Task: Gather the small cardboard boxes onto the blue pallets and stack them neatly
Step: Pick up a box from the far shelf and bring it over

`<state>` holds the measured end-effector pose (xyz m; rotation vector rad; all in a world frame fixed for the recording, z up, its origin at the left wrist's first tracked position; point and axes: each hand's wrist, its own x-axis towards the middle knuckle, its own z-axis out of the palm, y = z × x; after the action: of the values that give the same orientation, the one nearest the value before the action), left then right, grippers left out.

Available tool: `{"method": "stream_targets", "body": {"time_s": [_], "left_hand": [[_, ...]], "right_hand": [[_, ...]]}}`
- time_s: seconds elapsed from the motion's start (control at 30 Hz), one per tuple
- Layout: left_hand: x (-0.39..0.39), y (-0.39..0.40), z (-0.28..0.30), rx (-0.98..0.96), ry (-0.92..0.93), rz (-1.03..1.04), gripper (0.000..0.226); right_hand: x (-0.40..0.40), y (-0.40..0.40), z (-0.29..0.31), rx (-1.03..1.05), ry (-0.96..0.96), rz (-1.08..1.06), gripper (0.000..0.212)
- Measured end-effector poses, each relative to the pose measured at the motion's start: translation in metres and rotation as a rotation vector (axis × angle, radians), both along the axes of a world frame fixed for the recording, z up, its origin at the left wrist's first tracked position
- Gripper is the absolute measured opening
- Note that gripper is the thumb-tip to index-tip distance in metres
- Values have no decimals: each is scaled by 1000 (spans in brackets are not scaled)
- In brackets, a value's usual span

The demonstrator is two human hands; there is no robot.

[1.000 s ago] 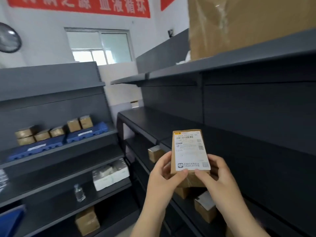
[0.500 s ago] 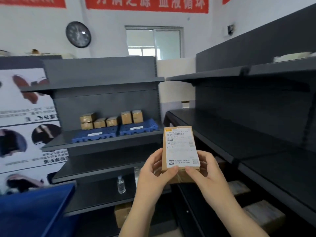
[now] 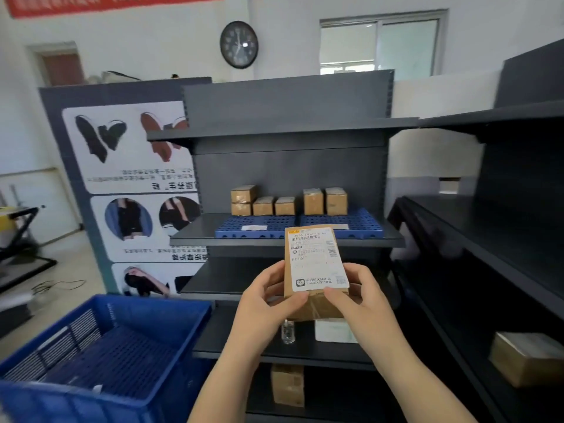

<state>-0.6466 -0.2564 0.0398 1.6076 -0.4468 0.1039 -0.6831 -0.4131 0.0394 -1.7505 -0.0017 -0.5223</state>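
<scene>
I hold a small cardboard box (image 3: 314, 267) with a white shipping label upright in front of me. My left hand (image 3: 268, 300) grips its left side and my right hand (image 3: 357, 300) grips its right side, thumbs on the front. Two blue pallets (image 3: 256, 228) (image 3: 360, 219) lie side by side on a dark shelf straight ahead, beyond the held box. Several small cardboard boxes stand along their back edge: a stack of two (image 3: 242, 199) at the left, two low ones (image 3: 273, 206), and two upright ones (image 3: 325, 201) on the right pallet.
A blue plastic crate (image 3: 106, 352) sits at lower left. Dark shelving (image 3: 488, 239) runs along the right, with a cardboard box (image 3: 525, 358) on a low shelf. Below the pallets the lower shelves hold a small bottle (image 3: 287, 332), a white pack (image 3: 334, 331) and another box (image 3: 287, 384).
My view has swung left from the right-hand shelving to face the shelf with the blue pallets, which now looks nearer. Both hands keep the same grip on the box.
</scene>
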Motion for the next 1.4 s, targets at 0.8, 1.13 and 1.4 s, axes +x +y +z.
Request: {"method": "stream_targets", "body": {"time_s": [0.8, 1.13, 1.4], "left_hand": [[341, 28, -15, 4, 44, 319, 42], [480, 63, -3, 77, 0, 173, 50], [570, 68, 14, 164, -32, 65, 53]], "right_hand": [[375, 20, -11, 61, 60, 277, 35], [492, 56, -3, 111, 40, 130, 34], [556, 63, 6, 129, 19, 31, 41]]}}
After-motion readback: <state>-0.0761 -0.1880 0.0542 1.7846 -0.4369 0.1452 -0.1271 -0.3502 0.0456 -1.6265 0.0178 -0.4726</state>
